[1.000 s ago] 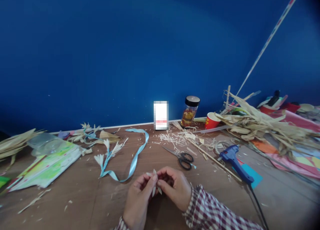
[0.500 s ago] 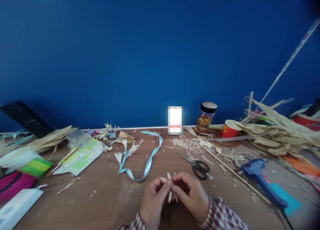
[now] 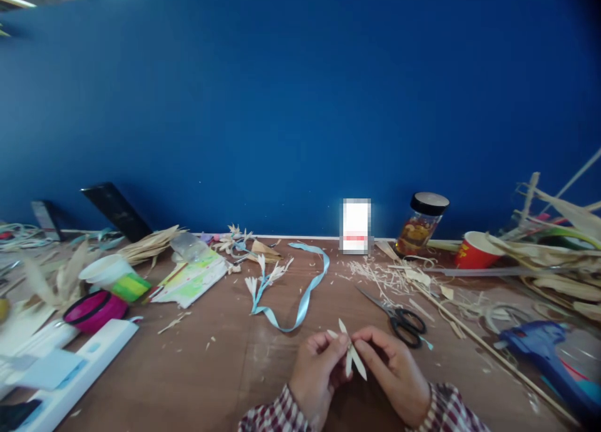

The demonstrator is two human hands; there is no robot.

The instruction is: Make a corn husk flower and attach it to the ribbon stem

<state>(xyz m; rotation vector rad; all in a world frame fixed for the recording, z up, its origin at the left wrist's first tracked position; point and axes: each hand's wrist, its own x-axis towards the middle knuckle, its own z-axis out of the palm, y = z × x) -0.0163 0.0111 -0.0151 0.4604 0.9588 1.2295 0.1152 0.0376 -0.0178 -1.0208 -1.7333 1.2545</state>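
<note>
Both hands drifted right; left hand (image 3: 315,374) and right hand (image 3: 394,372) pinch husk petals (image 3: 351,355); no legible writing.

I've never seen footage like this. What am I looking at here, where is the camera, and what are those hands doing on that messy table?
There is no machine here: these are a person's own two bare hands, filmed by a camera worn on the head, looking forward and down. The left hand and the right hand, both in checked sleeves, pinch between them a few pale, pointed strips of dried husk. They work above a brown wooden table set against a blue wall. Just beyond the hands lie black-handled scissors and a light blue ribbon. To the right are a blue glue gun, a red paper cup and a black-lidded glass jar. To the left sits a pink round bowl.
</note>
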